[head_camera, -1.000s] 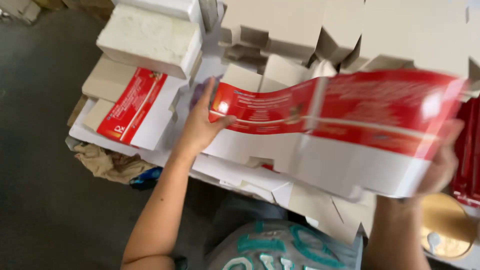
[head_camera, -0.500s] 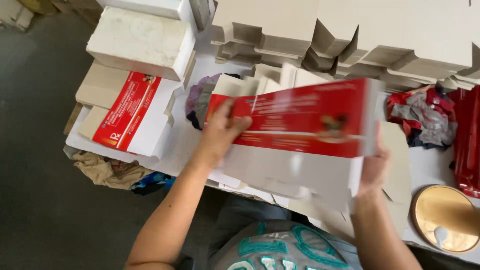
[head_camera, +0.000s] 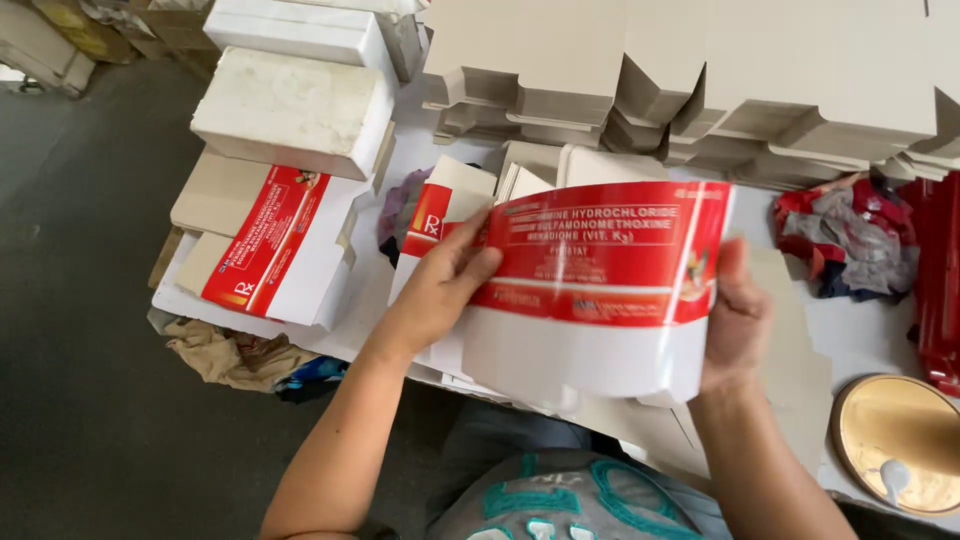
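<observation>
A flat red-and-white printed carton blank (head_camera: 590, 290) is held up over the table between both hands, bent so its glossy face bulges toward me. My left hand (head_camera: 440, 285) grips its left edge, thumb lying on the red band. My right hand (head_camera: 735, 320) clasps the right edge, fingers hidden behind the card. More printed blanks (head_camera: 450, 210) lie on the table just beneath and behind the held one.
A stack of red-and-white blanks (head_camera: 265, 250) lies at the left, with white blocks (head_camera: 290, 110) above it. Grey die-cut cardboard (head_camera: 700, 80) is piled at the back. Crumpled red and grey cloth (head_camera: 850, 240) and a round gold lid (head_camera: 895, 440) are at the right.
The carton blank has been folded shorter, from a long spread sheet to a compact bent piece. My hands have come closer together and lower.
</observation>
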